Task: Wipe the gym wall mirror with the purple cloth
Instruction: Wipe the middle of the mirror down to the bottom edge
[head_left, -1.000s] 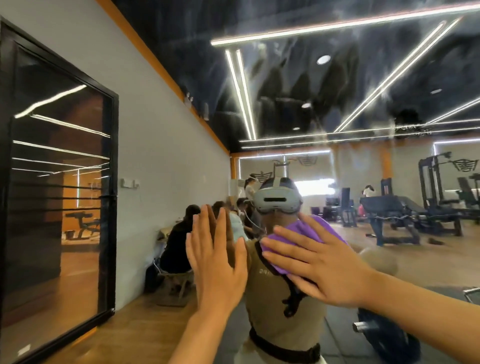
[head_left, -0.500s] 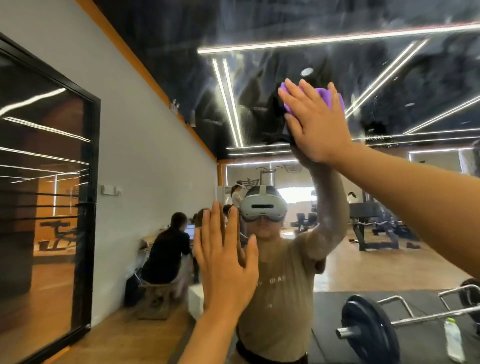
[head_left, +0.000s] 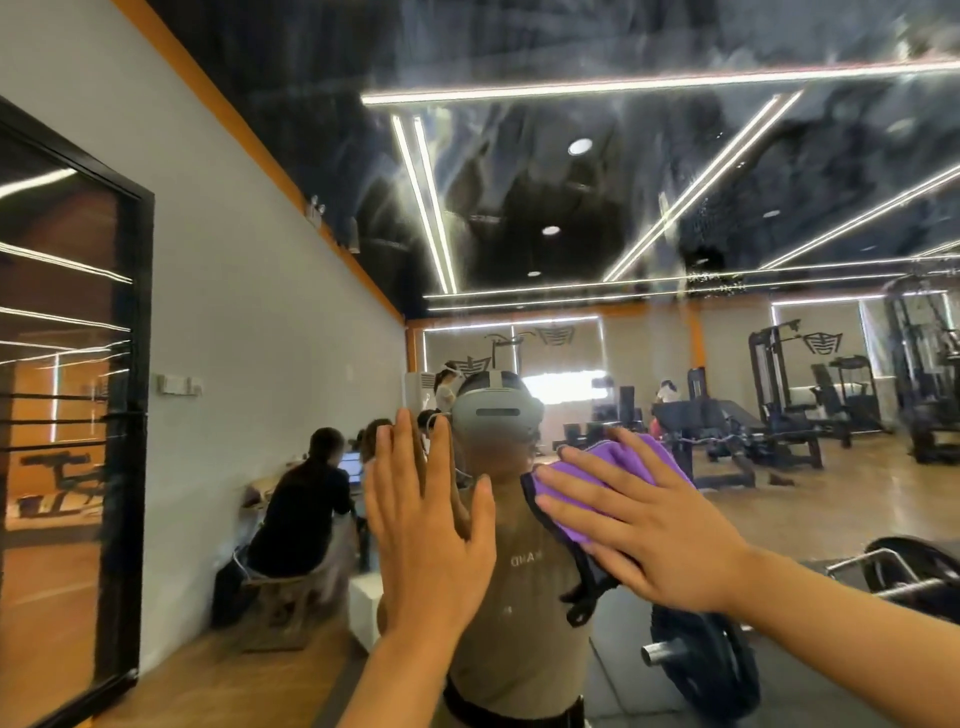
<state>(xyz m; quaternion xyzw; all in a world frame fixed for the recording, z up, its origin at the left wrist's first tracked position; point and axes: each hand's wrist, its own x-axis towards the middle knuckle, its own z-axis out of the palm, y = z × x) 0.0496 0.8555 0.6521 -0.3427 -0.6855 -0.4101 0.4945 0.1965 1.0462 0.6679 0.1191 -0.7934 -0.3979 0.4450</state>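
Observation:
The wall mirror (head_left: 649, 208) fills nearly the whole view and shows faint streaks across its upper part. My right hand (head_left: 660, 525) presses the purple cloth (head_left: 618, 467) flat against the glass at mid height, fingers spread and straight over it. My left hand (head_left: 423, 525) lies flat on the mirror to the left of the cloth, fingers straight and pointing up, holding nothing. My own reflection with a headset stands behind both hands.
The glass reflects the gym: a barbell with a black plate (head_left: 696, 660) at lower right, weight machines (head_left: 789, 395) at the back right, seated people (head_left: 306, 509) at a desk on the left, a white wall (head_left: 249, 291) and a dark framed panel (head_left: 62, 364).
My right hand with the cloth swept up high on the glass half a second ago and has come back down to mid height. My left hand stayed flat on the mirror.

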